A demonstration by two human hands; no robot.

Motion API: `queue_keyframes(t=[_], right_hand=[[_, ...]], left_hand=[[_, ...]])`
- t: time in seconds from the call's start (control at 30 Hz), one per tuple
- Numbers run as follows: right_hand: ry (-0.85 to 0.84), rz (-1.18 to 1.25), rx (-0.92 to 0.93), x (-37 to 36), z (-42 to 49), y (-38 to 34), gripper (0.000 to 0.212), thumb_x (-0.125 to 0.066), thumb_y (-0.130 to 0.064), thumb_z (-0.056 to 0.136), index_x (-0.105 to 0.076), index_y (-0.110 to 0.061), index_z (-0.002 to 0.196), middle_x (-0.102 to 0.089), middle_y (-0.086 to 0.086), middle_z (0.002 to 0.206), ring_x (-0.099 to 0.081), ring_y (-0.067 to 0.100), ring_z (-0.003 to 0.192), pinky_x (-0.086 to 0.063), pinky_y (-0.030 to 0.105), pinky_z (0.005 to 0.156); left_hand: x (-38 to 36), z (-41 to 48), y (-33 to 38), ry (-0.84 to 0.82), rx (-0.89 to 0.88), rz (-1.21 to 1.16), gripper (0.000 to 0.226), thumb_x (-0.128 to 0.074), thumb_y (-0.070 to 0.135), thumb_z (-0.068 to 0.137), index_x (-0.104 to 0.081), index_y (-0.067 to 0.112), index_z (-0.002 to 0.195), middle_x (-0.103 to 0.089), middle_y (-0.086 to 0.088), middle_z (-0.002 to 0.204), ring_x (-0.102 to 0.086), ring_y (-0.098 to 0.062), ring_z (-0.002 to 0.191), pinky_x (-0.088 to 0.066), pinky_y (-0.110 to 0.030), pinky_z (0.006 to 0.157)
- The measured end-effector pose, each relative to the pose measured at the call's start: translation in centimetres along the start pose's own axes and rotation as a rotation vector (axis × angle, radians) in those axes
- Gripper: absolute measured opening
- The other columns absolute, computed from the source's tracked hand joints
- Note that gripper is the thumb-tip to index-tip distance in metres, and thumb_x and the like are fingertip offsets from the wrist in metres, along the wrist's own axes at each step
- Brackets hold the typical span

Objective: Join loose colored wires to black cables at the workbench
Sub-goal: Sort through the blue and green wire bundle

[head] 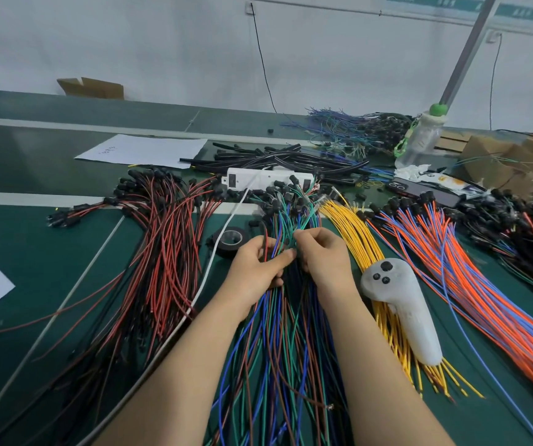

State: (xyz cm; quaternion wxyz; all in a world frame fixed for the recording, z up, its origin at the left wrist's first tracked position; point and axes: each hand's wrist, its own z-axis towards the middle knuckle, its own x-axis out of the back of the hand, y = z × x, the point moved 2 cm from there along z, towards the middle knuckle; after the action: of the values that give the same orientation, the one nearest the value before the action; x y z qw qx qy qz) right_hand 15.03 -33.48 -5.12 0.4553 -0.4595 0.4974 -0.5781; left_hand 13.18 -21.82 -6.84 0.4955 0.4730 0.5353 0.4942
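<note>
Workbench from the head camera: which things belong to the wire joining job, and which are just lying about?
Job: left hand and right hand gripping the mixed wire bundle; yellow wires; orange and blue wires; red and black wires; black cables; tape roll.
Lying about: white controller; water bottle; paper sheet; cardboard box; power strip.

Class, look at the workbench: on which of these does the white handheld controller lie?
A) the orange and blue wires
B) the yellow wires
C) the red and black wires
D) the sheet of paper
B: the white controller lies across the yellow wires, which show above and below it.
</note>
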Motion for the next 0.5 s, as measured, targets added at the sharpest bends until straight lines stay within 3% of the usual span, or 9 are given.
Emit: queue_keyframes(t=[0.2, 0.4, 0.5], right_hand=[[0.052, -0.113, 0.080, -0.16, 0.00, -0.16, 0.026, -0.061, -0.013, 0.086, -0.051, -0.017, 0.062, -0.049, -0.006, 0.056, -0.043, 0.010, 0.055, -0.038, 0.027, 0.057], [-0.041, 0.217, -0.026, 0.06, -0.06, -0.12, 0.019, -0.053, -0.015, 0.096, -0.070, -0.011, 0.087, -0.043, -0.008, 0.051, -0.035, 0.004, 0.043, -0.029, 0.015, 0.042], [-0.071, 0.261, -0.055, 0.19, -0.13, -0.18, 0.017, -0.056, -0.015, 0.095, -0.064, -0.011, 0.081, -0.041, -0.005, 0.051, -0.034, 0.006, 0.044, -0.029, 0.016, 0.042]], left_hand=[[0.00, -0.09, 0.20, 0.035, -0.068, 0.000, 0.008, -0.062, 0.012, 0.090, -0.062, 0.005, 0.086, -0.063, -0.002, 0.070, -0.061, -0.004, 0.053, -0.052, -0.020, 0.052], [-0.06, -0.10, 0.31, -0.021, -0.034, -0.049, 0.013, -0.056, 0.009, 0.093, -0.062, 0.010, 0.081, -0.068, 0.006, 0.064, -0.064, -0.006, 0.054, -0.052, -0.018, 0.053], [-0.04, -0.02, 0.36, -0.031, 0.000, -0.081, 0.013, -0.056, 0.010, 0.093, -0.064, 0.009, 0.082, -0.070, 0.004, 0.067, -0.064, -0.006, 0.054, -0.052, -0.017, 0.052]])
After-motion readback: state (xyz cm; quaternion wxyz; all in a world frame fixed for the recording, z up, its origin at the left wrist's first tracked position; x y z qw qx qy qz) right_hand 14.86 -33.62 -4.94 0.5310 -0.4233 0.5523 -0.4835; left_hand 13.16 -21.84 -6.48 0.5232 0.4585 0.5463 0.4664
